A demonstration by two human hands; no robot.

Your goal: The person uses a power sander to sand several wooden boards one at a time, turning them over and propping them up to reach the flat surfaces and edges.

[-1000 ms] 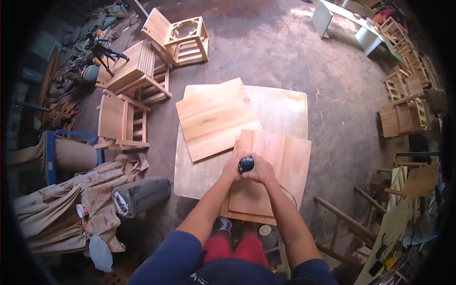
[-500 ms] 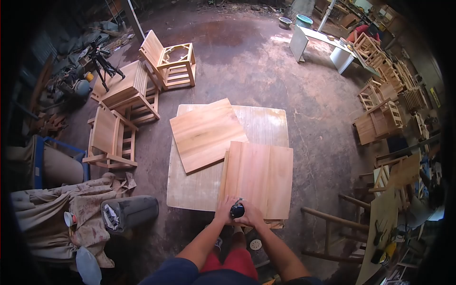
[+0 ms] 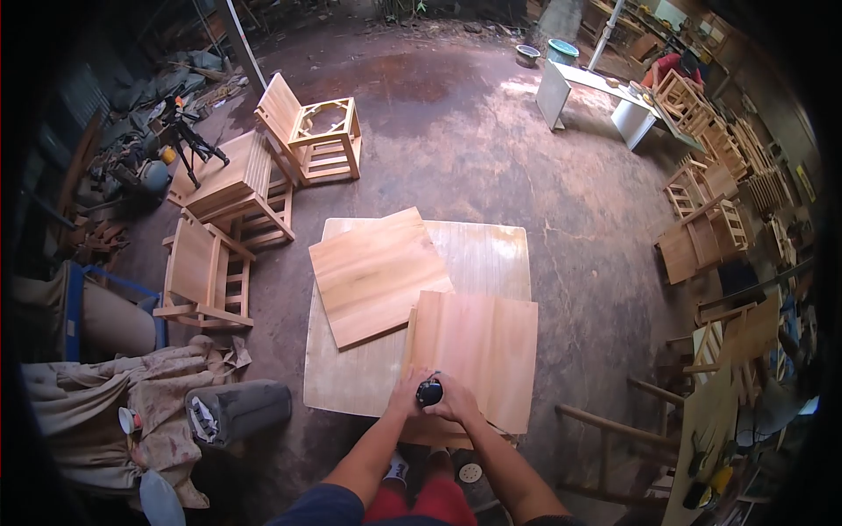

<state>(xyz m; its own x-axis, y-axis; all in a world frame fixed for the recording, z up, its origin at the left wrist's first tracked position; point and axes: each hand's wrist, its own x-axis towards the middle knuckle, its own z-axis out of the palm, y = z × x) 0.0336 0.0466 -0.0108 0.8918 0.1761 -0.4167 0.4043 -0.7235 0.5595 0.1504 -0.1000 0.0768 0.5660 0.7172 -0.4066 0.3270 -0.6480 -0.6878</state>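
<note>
A small black round-topped tool (image 3: 429, 392) sits between my two hands over the near left part of a reddish wooden panel (image 3: 478, 346). My left hand (image 3: 406, 391) is closed round its left side, and my right hand (image 3: 456, 400) wraps its right side. The tool's underside is hidden. Under the panel's edges more wood shows. A second wooden panel (image 3: 377, 273) lies at an angle to the left and beyond, on the pale tabletop (image 3: 351, 377).
Wooden chairs (image 3: 326, 131) and stacked panels with a black tripod (image 3: 189, 145) stand at the left. A grey bin (image 3: 250, 410) is near left. Chair frames (image 3: 702, 232) line the right side. Another person (image 3: 674, 68) is at the far right.
The view has tilted, so the table and panels appear lower. My hands and the tool now lie farther from the reddish panel's near edge.
</note>
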